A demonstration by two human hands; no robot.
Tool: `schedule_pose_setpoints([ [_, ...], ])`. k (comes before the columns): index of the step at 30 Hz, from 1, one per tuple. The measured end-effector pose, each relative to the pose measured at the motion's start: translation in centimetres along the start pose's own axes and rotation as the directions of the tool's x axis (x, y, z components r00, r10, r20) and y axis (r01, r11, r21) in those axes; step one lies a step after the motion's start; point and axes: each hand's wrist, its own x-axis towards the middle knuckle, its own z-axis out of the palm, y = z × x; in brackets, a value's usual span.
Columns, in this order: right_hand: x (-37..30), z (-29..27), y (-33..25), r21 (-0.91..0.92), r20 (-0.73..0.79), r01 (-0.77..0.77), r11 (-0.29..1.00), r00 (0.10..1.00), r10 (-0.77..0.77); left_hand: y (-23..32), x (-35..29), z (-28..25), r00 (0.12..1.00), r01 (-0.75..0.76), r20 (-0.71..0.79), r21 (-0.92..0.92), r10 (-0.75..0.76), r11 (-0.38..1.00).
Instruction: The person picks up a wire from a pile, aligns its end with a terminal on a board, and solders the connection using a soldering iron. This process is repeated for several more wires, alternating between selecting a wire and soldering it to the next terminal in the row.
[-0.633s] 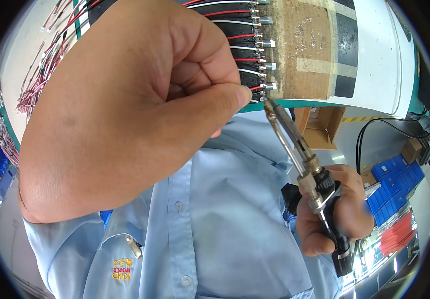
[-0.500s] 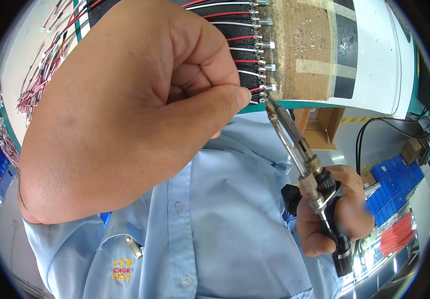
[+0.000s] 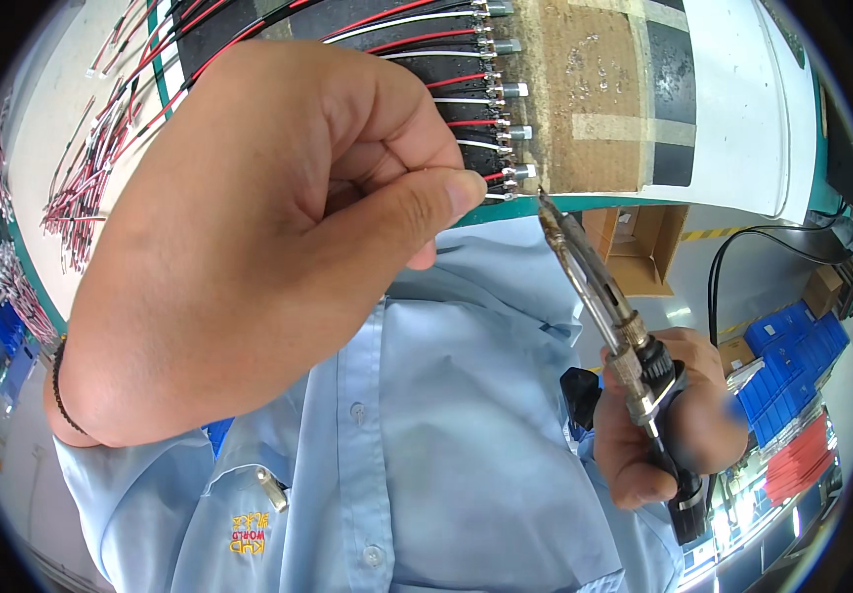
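Note:
My left hand [image 3: 278, 227] is closed in a pinch at the near end of a row of small connectors. Thin wire [image 3: 493, 177] comes out at its fingertips and runs to the nearest connector [image 3: 519, 172]; the grip itself is hidden behind the thumb. In my right hand [image 3: 669, 425] is a soldering iron [image 3: 599, 277] with a black handle and a thin metal tube alongside its shaft. Its darkened tip points up beside the nearest connector, a small gap away from it. Red, black and white wires [image 3: 426, 49] lead left from the other connectors.
The connectors lie along a black strip beside a brown board [image 3: 595, 89] with tape across it. Bundles of red and white wires [image 3: 90, 188] lie at the left of the table. Below the table edge are an open cardboard box [image 3: 644, 262], black cables [image 3: 715, 287] and blue bins [image 3: 792, 366].
The soldering iron's tip has come off the nearest connector's solder end and moved slightly right. My left hand keeps its pinch. The whole view has shifted a little.

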Motion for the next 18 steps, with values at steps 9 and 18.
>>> schedule_pose_setpoints([
  [9,0.3,0.4,0.7,-0.016,0.013,0.087,0.996,0.996,-0.087,-0.7,-0.4,0.3,0.997,-0.071,-0.038,-0.012,0.070,0.997],
  [18,0.6,0.6,1.1,-0.021,0.028,0.139,0.990,0.990,-0.138,-1.4,-0.5,0.7,0.988,-0.138,-0.072,-0.020,0.136,0.990],
])
